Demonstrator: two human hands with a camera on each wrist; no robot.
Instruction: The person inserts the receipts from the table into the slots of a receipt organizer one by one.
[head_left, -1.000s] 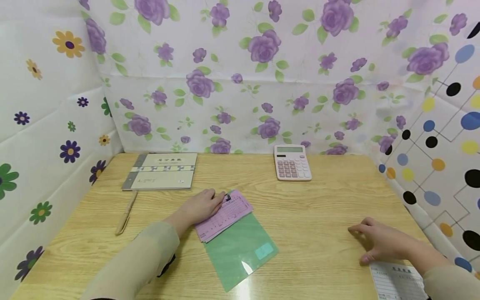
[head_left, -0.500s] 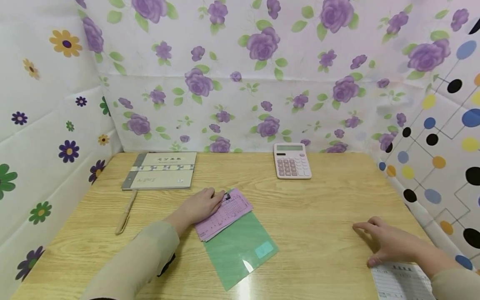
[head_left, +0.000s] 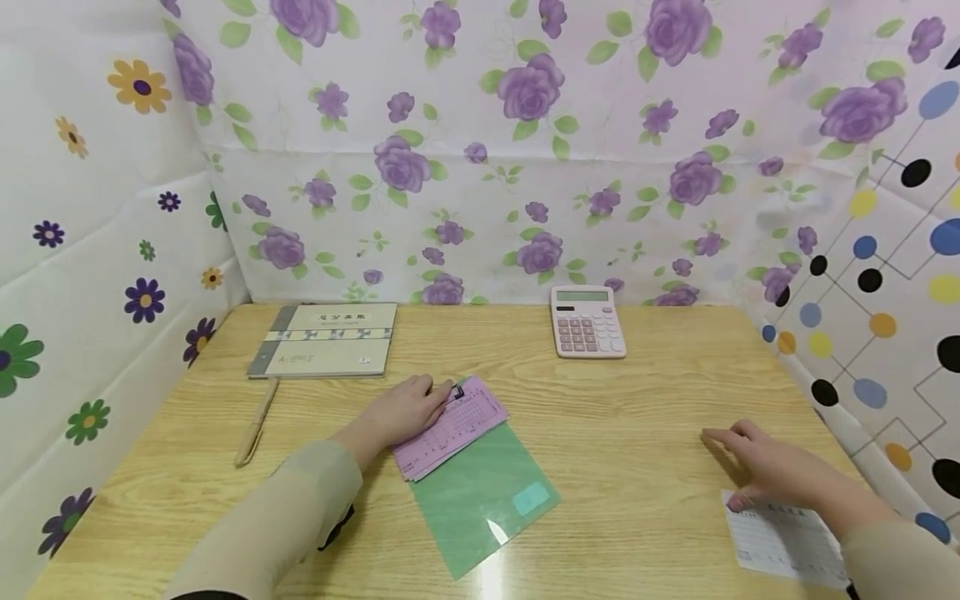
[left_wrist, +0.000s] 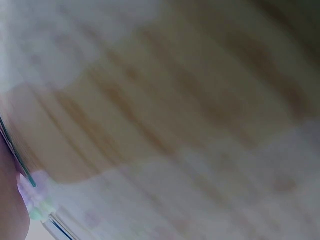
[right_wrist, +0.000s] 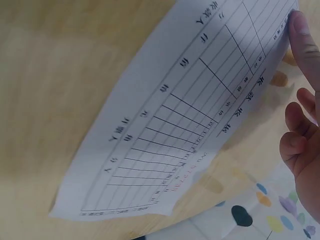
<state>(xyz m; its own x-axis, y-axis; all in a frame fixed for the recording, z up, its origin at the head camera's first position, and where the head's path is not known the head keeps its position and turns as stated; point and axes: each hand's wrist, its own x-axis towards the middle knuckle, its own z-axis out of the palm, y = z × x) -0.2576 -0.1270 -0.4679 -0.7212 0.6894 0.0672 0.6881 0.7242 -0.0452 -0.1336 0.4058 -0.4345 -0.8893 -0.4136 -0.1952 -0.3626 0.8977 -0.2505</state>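
My left hand rests on a stack of pink printed slips, its fingertips beside the black clip at their top edge. Under the slips lies a translucent green sheet with a light-blue label. In the left wrist view only a bit of this hand shows, with a thin sheet edge by it. My right hand has its thumb on the upper left corner of a white receipt form, its index finger stretched beyond. The right wrist view shows the receipt's ruled lines and the thumb at its edge.
A pale ledger book lies at the back left, with a tan pen-like stick in front of it. The pink calculator sits at the back. Patterned cloth walls enclose the wooden table on three sides.
The receipt has slid away from me and slightly left together with my right thumb. My left hand, the pink slips and the green sheet have stayed in place.
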